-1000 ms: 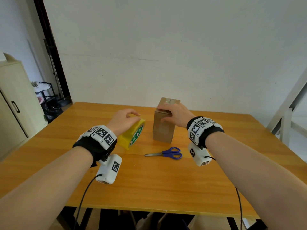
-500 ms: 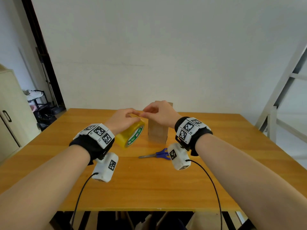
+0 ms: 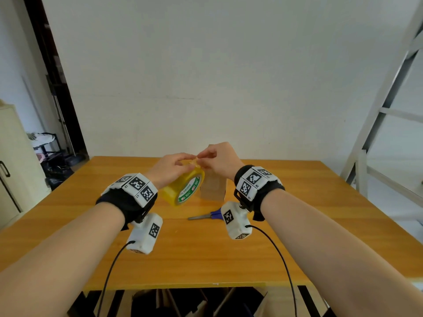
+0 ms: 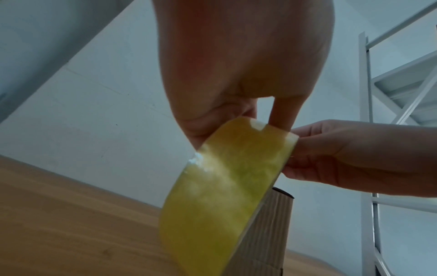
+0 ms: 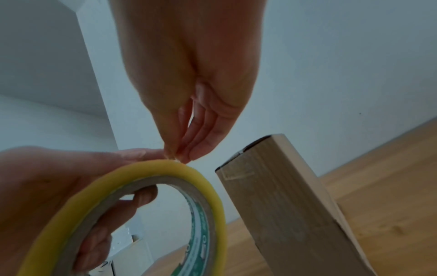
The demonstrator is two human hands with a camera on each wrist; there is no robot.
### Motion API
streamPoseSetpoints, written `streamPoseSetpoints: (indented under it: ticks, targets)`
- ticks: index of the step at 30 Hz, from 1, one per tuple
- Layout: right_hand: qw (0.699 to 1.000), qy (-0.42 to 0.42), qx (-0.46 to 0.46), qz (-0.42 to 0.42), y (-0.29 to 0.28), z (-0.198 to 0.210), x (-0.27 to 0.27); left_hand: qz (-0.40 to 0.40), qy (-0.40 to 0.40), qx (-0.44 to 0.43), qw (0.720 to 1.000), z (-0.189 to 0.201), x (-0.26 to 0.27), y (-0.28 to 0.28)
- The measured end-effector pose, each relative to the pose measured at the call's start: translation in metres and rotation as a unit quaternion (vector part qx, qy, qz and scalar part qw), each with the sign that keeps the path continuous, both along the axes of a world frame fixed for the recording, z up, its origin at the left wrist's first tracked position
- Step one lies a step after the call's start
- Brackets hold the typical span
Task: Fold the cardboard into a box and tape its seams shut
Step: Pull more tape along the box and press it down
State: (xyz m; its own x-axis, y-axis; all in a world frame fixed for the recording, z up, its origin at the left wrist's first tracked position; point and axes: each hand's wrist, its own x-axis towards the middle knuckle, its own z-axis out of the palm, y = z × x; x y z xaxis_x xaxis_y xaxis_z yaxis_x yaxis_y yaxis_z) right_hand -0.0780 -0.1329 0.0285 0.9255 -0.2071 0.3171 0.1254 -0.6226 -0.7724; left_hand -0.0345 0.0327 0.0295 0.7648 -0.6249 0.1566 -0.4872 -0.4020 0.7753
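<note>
My left hand point(image 3: 170, 167) grips a yellow tape roll point(image 3: 183, 189) with a green-printed core, held above the wooden table point(image 3: 206, 252); fingers reach through the core in the right wrist view, where the tape roll point(image 5: 132, 211) fills the lower left. My right hand point(image 3: 216, 157) pinches the tape's loose end at the top of the roll. Behind both hands stands the folded cardboard box point(image 3: 212, 187), upright and mostly hidden. In the right wrist view the cardboard box point(image 5: 290, 201) carries a strip of tape on its top edge. The left wrist view shows the tape roll point(image 4: 227, 196) in front of the cardboard box point(image 4: 267, 235).
Blue-handled scissors point(image 3: 207, 215) lie on the table in front of the box, partly behind my right wrist camera. A cream cabinet point(image 3: 13, 165) stands at the left and a white metal frame point(image 3: 375, 124) at the right. More cardboard lies under the table's near edge.
My right hand left the top of the box and came to the tape roll, now pinching its end. My left hand lifted the roll higher. The head view tilted upward.
</note>
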Motion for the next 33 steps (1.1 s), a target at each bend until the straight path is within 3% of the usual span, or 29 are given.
streamPoseSetpoints:
  ticks: [2,6,9,13,17,19,23,26,28,33]
  targets:
    - [1.0,0.004,0.012,-0.008,-0.003,0.0,0.0,0.001,0.003,0.003,1.0,0.001,0.003,0.002]
    - [0.998,0.008,0.057,-0.024,-0.005,-0.003,0.001,0.013,0.189,-0.078,0.979,0.005,0.004,0.007]
    - [0.997,0.012,0.063,-0.036,-0.004,-0.002,-0.001,0.007,0.247,-0.088,0.965,0.005,0.002,0.008]
    - [0.994,0.008,0.097,-0.056,-0.008,-0.002,-0.01,0.016,0.168,-0.032,0.985,0.004,0.013,0.009]
    - [0.985,-0.002,0.158,-0.071,-0.018,0.001,-0.016,0.05,0.026,0.116,0.992,0.001,0.02,0.013]
    - [0.979,0.002,0.185,-0.081,-0.022,0.003,-0.018,0.066,0.019,0.117,0.991,0.0,0.02,0.011]
    - [0.955,0.017,0.282,-0.095,-0.028,0.005,-0.02,0.059,0.043,0.019,0.997,0.006,0.027,0.005]
    - [0.945,0.029,0.306,-0.108,-0.029,0.009,-0.019,0.055,0.056,-0.013,0.997,0.01,0.04,0.004]
    - [0.944,0.032,0.305,-0.122,-0.031,0.009,-0.018,0.067,0.044,0.016,0.997,0.011,0.049,0.002]
    - [0.928,0.046,0.338,-0.152,-0.041,0.001,-0.017,0.084,-0.071,0.149,0.983,0.016,0.056,-0.005]
